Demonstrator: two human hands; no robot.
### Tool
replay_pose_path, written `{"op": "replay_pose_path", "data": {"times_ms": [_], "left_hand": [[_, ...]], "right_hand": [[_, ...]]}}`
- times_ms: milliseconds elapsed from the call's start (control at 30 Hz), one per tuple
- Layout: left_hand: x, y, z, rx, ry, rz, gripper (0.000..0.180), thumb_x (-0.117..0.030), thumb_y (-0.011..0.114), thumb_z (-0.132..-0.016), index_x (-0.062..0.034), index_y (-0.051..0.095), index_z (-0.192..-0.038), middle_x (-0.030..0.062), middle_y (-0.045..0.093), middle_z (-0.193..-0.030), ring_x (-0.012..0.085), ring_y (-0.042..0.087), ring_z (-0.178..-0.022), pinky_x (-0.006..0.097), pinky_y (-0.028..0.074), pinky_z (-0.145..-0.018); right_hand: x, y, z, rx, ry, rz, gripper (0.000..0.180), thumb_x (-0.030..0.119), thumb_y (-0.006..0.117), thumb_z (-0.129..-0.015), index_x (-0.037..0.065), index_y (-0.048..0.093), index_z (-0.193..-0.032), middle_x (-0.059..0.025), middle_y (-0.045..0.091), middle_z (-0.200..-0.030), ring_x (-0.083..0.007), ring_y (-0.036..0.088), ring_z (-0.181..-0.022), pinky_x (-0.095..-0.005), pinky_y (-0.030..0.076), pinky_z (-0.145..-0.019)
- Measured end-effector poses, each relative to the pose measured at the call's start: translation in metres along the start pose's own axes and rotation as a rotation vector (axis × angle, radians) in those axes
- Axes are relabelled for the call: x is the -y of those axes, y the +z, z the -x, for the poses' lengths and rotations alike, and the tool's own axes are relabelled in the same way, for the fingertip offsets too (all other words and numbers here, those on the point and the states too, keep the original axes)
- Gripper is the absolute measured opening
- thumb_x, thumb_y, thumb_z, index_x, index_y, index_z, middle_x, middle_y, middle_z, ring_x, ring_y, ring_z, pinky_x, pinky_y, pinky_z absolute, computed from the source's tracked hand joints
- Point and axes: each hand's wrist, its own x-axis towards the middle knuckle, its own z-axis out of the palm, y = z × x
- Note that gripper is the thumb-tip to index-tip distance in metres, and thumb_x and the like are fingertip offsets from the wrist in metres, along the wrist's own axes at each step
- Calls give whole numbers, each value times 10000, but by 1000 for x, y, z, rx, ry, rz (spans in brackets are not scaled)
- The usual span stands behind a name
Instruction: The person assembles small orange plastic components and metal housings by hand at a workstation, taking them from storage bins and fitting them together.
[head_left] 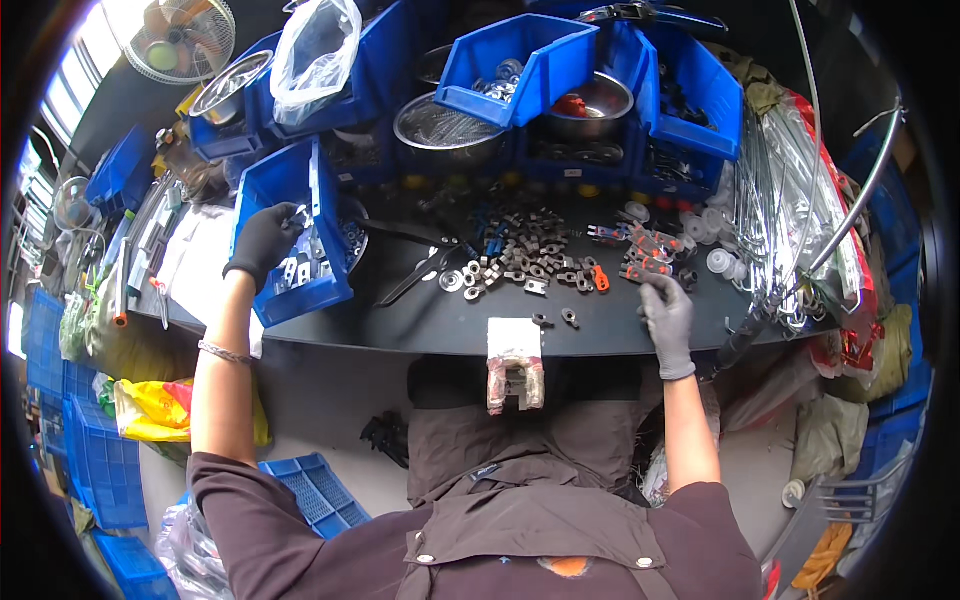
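Observation:
My left hand (pixel 266 243), in a black glove, reaches over the near-left side of a tilted blue bin (pixel 322 296) with silver metal parts (pixel 302 268) in it. Its fingers are curled together at a small pale piece I cannot make out. On the right, my right hand (pixel 667 318), in a grey glove, is beside a small pile of orange-and-metal parts (pixel 650 262). Its fingers are bent but apart, and nothing shows in them. Between the hands lies a heap of small metal fittings (pixel 530 245), with one orange piece (pixel 601 279) at its right side.
A taped block fixture (pixel 515 365) juts from the table's front edge. Blue bins (pixel 530 65) and steel bowls (pixel 447 125) line the back. Black-handled pliers (pixel 410 278) lie left of the heap. Bundled metal wires (pixel 780 200) lie far right, near a curved metal tube (pixel 865 190).

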Motion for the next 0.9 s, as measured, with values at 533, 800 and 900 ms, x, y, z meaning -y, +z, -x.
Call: {"op": "replay_pose_path", "data": {"times_ms": [533,800,900], "left_hand": [[-22,-24,11,-215,-45,-55,641,-148,687,-742,-40,455,-1330,231,653,-1043,334,649,-970,394,502,-850],[-24,-36,4,31,-100,122,242,-91,552,-823,-74,696,-1016,173,690,-904,240,662,-809,327,502,-767],[-4,-23,-1,-38,-19,-20,233,-119,574,-824,-111,699,-1021,150,670,-950,267,653,-875,356,498,-811]], "right_hand": [[-24,47,-8,-14,-501,750,251,166,674,-789,51,625,-1006,-148,603,-1000,-319,590,-946,-395,471,-821],[-17,57,-5,-11,-404,732,265,184,670,-794,58,636,-1025,-151,601,-1020,-315,597,-942,-392,473,-829],[-11,60,-3,-5,-408,714,270,182,668,-793,51,637,-1027,-146,603,-1007,-307,602,-925,-384,475,-821]]}}
